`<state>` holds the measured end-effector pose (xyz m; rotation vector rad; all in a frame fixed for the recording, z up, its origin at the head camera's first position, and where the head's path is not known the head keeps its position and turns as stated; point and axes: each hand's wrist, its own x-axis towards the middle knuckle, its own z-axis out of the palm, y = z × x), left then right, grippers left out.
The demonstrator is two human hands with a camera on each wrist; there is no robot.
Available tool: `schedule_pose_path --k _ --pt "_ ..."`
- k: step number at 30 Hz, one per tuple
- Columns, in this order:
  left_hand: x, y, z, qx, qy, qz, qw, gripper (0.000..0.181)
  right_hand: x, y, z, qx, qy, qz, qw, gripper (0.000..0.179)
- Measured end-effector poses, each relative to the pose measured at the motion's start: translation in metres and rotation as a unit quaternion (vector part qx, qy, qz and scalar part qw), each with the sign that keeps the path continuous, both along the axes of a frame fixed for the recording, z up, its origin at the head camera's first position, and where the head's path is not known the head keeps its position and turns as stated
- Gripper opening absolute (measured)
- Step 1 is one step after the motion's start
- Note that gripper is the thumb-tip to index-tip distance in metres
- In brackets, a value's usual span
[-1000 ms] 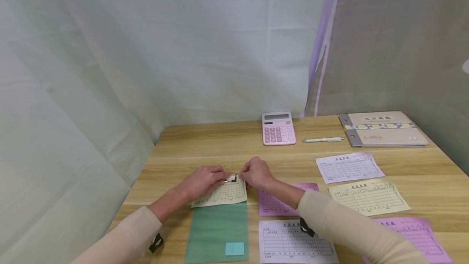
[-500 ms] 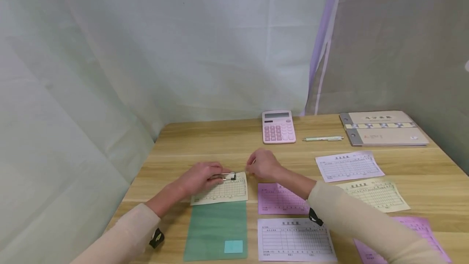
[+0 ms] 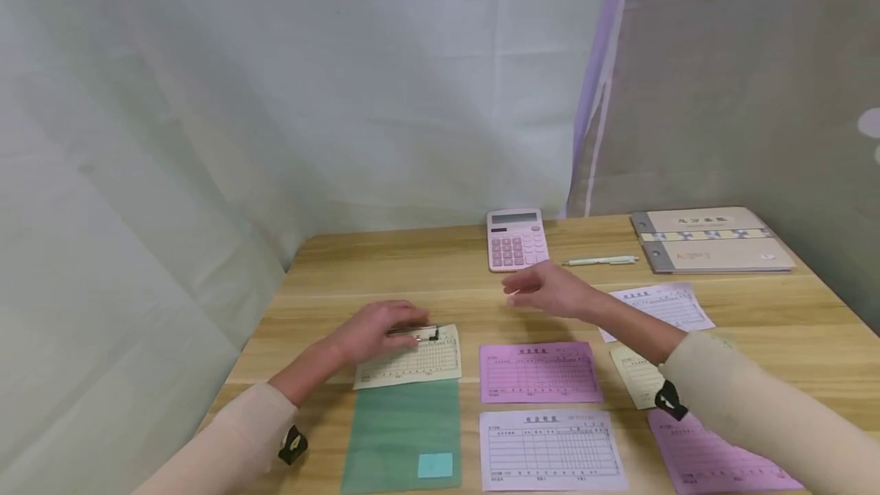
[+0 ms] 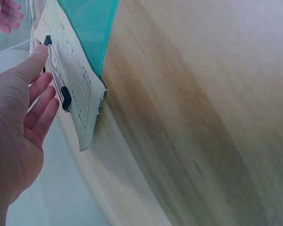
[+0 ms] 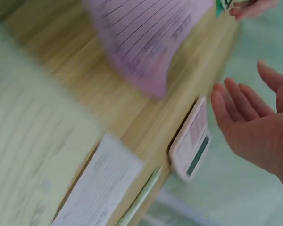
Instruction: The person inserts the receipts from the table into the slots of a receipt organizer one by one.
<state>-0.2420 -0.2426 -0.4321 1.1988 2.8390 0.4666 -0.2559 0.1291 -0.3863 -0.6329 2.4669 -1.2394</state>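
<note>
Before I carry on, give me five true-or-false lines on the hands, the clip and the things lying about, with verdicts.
1. The left hand is at the metal clip at the far edge of the yellow slip by the green sheet. True.

2. In the head view, the calculator lies left of the pen. True.

3. The pen is being held. False: it lies on the table, and the right hand holds nothing.

4. The blue note is at the green sheet's far edge. False: it shows near the sheet's near right corner.

5. The white slip beside the green sheet lies nearer the calculator than the pink slip next to it. False: the pink slip is nearer.
</note>
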Motion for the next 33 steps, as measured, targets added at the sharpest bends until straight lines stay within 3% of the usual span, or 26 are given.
schedule_pose_path --k 4,8,14,23,33 --pt "0.002 -0.004 0.000 0.022 -0.006 0.011 0.9997 0.061 0.006 0.029 0.003 0.002 -0.010 0.015 0.9998 0.049" --pt "0.005 -0.008 -0.001 0.036 -0.027 0.034 0.9984 0.062 0.014 0.053 0.005 0.023 0.019 0.032 0.9990 0.041" --pt "0.008 -0.014 -0.007 0.044 -0.039 0.043 0.9973 0.053 0.029 0.076 -0.001 0.052 0.032 0.057 0.9965 0.030" --pt "0.011 -0.014 -0.009 0.054 -0.034 0.047 0.9969 0.040 0.043 0.083 -0.019 0.071 0.063 0.048 0.9943 0.009" --pt "0.008 -0.017 -0.011 0.054 -0.031 0.043 0.9972 0.040 0.051 0.083 -0.027 0.079 0.070 0.020 0.9942 0.006"
